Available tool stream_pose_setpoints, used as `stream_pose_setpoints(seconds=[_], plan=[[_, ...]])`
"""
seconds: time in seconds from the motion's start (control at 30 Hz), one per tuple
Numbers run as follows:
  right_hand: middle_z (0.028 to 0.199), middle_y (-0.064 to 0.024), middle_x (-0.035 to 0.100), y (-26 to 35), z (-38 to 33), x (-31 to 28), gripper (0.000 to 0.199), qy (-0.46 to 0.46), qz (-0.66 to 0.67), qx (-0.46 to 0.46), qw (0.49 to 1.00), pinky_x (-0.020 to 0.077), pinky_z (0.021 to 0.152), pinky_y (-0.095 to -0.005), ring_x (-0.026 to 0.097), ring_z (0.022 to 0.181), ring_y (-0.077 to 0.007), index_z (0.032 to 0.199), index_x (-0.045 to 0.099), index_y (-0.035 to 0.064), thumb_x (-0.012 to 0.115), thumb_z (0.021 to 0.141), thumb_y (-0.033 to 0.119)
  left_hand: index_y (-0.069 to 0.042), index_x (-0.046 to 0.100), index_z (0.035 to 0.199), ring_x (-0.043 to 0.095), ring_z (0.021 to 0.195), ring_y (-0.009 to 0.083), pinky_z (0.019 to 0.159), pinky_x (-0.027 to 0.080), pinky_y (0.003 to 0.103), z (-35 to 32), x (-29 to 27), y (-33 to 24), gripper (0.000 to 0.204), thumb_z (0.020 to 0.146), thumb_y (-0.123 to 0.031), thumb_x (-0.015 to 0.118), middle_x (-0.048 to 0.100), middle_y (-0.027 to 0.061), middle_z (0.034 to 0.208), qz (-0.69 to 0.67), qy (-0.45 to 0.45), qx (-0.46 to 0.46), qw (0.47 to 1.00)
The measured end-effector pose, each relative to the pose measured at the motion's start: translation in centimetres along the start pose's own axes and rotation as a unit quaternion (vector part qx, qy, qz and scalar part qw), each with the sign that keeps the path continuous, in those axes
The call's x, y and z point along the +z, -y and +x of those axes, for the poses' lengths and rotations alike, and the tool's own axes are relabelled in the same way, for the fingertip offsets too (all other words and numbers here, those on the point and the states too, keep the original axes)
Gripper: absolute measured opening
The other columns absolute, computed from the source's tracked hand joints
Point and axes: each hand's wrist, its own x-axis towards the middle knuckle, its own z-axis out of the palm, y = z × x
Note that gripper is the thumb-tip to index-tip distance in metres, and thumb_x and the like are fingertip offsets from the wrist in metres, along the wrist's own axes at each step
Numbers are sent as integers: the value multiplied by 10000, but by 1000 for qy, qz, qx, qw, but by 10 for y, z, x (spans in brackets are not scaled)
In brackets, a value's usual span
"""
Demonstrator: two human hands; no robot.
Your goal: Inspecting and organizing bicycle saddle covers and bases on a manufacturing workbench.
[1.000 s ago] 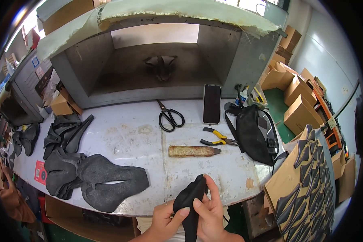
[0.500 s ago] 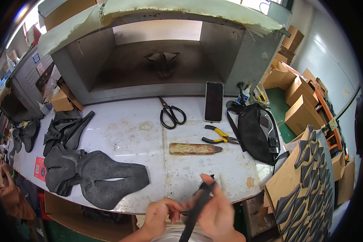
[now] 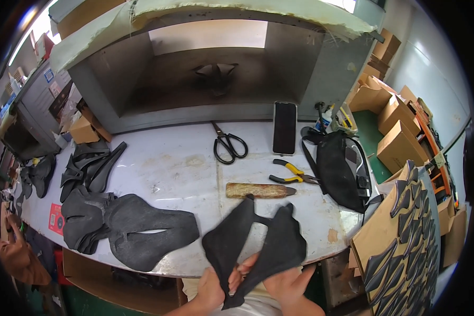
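I hold a black cut-out piece (image 3: 282, 242) near the table's front edge, two wide wings joined by a narrow strip at the top and meeting at the bottom. My left hand (image 3: 210, 288) has closed fingers on the lower end of its left wing. Behind the right wing lies my right hand (image 3: 288, 284), thumb sticking out, fingertips showing through the gap. Just beyond the piece is a worn wooden-handled tool (image 3: 258, 190). Farther off lie yellow-and-black pliers (image 3: 295, 174), black scissors (image 3: 228, 145) and a phone (image 3: 285, 129).
Stacked black saddle-shaped pieces (image 3: 150, 226) and narrower black parts (image 3: 92, 166) lie at left. A grey metal box (image 3: 102, 100), open-fronted, stands at the back with a dark piece inside. A black bag (image 3: 339, 168) lies at right, beside a board (image 3: 374, 239) covered with black parts.
The black piece was seen edge-on and blurred; now it is spread open and faces up. Both hands have shifted lower around it. The view has tilted slightly.
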Motion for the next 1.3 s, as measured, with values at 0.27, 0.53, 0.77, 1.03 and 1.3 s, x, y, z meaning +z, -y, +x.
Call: stream_pose_setpoints(seconds=[0.27,0.53,0.77,1.03,1.3], plan=[[1085,-106,644,-14,-21,28,445,24,-248,55,967,533,669,-248,622,877,-121,1333,466,-39,581,904,-37,-26,491,787,537,563,178,542,445,283,-6,11,-4,530,1010,-460,282,524,78,645,24,-163,163,973],[898,-135,673,6,10,50,334,245,-314,-12,917,504,567,-272,649,685,-184,1179,606,-52,659,854,4,-89,546,1063,415,558,149,492,383,269,-8,-41,19,406,1043,-402,288,430,26,660,-456,68,-106,881],[802,-144,672,-3,-6,52,159,178,-390,-97,898,510,620,-314,659,696,-234,927,696,-29,733,802,62,-72,495,948,336,497,110,457,294,236,-1,-24,21,416,1049,-386,242,407,15,636,-370,95,-117,917],[728,-119,633,92,-29,-46,100,-102,-707,-185,674,482,544,-305,604,594,-243,880,686,1,723,799,45,-83,443,756,294,412,99,416,263,246,-2,0,-12,367,1039,-303,365,361,5,498,26,-18,38,999],[991,-142,616,221,-137,-72,524,-387,-821,9,420,458,823,-402,586,931,-304,1121,603,15,803,691,239,-56,520,797,348,482,58,450,273,209,19,22,-3,313,1012,-272,450,432,-11,583,200,31,-27,979]])
